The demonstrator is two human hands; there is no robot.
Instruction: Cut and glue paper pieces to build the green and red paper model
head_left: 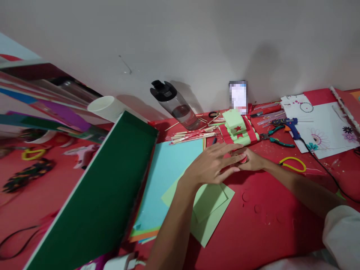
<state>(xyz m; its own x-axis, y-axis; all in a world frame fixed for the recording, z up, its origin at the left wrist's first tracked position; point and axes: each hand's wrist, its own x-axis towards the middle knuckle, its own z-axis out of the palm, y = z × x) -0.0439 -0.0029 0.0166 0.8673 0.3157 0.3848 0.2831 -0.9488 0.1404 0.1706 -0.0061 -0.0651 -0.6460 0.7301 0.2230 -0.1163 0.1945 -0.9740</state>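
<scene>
My left hand (215,163) reaches across from the left, its fingers stretched out and spread over my right hand (253,160). Held by the right hand is a small rounded red piece (243,158), partly hidden by the left fingers; its exact kind cannot be made out. Just beyond both hands sits a light green block-shaped paper craft (234,122) with red stars, resting on a green and red banded base (249,137). Light green paper sheets (208,217) lie under and in front of my left forearm.
Left of my hands are blue paper (171,168) and a green panel (107,180). Behind stand a water bottle (180,108), wooden sticks (194,135) and a phone (238,95). Pliers (277,140), a blue glue gun (292,127) and yellow-handled scissors (294,163) lie right.
</scene>
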